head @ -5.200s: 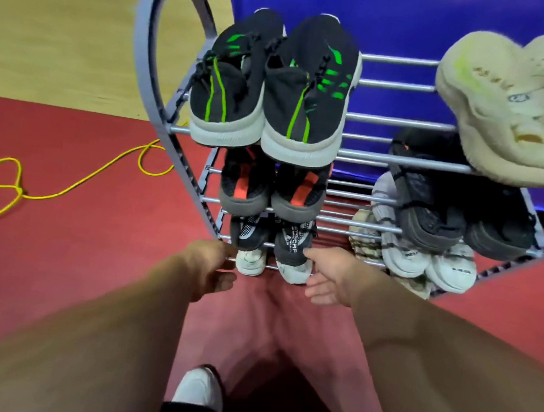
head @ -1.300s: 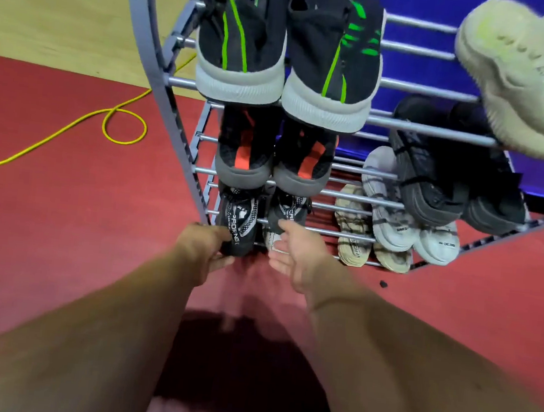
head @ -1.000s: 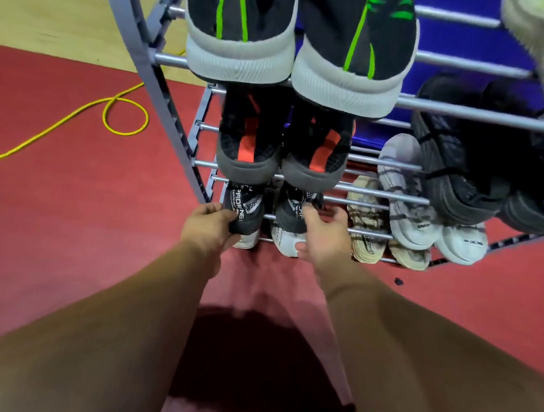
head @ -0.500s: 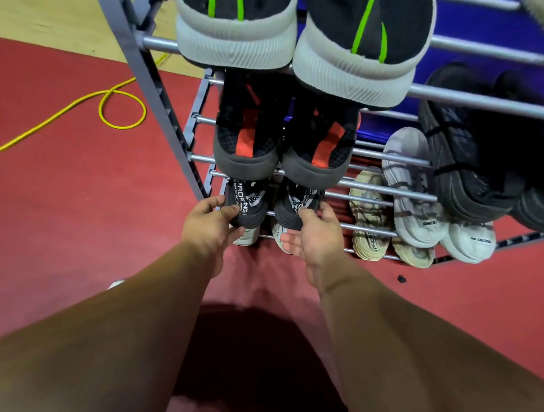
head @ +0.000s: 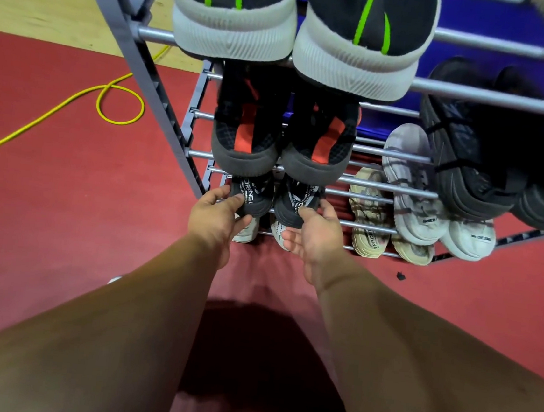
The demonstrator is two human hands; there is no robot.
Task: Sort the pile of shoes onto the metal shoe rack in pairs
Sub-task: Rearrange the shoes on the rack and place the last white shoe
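A grey metal shoe rack (head: 493, 97) stands before me with pairs on every tier. On its lowest tier at the left sit two black-and-white sneakers. My left hand (head: 216, 217) grips the heel of the left sneaker (head: 254, 195), thumb on top. My right hand (head: 314, 236) grips the heel of the right sneaker (head: 297, 201). Above them are a black-and-orange pair (head: 283, 140) and a black-and-green pair (head: 295, 18).
A beige pair (head: 372, 215), a white pair (head: 424, 200) and a black pair (head: 488, 153) fill the rack's right side. A yellow cable (head: 107, 103) loops on the red floor at the left. A blue wall is behind the rack.
The camera has come closer and lower to the rack. Both hands went from the bottom bar to the heels of the black-and-white sneakers and now grip them.
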